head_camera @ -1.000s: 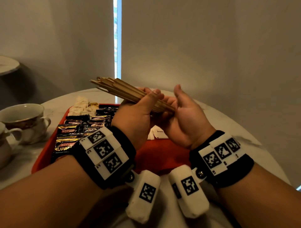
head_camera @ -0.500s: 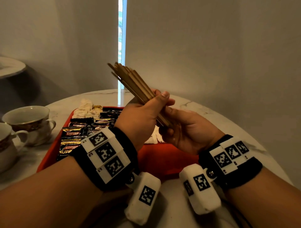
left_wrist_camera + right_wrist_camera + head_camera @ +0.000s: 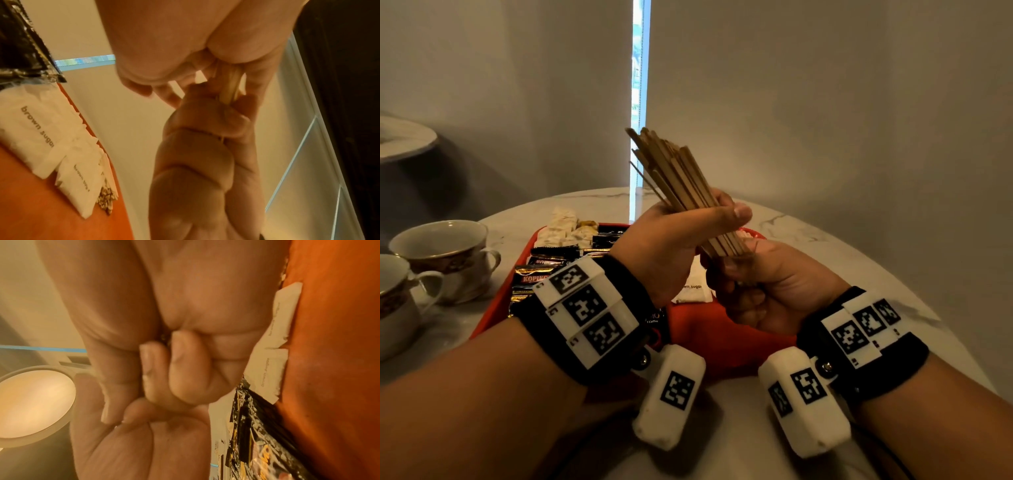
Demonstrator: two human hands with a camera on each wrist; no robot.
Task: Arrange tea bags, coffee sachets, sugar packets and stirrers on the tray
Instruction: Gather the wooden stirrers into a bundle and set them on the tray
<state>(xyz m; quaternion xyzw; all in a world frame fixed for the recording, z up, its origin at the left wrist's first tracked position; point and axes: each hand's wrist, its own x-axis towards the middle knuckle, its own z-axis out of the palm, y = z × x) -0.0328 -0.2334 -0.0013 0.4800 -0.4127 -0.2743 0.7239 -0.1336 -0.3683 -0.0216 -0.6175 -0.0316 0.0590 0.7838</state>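
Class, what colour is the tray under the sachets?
Red-orange; the tray shows best in the head view.

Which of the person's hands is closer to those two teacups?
Left. The left hand grips the stirrers over the tray's middle, on the teacups' side; the right hand is farther away.

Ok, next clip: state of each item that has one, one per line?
stirrers: bundled, tilted, held above the tray
left hand: grips the bundle
right hand: curled round its lower end
tray: on table, partly filled
coffee sachets: lying on tray
sugar packets: lying on tray
cups: upright, beside tray
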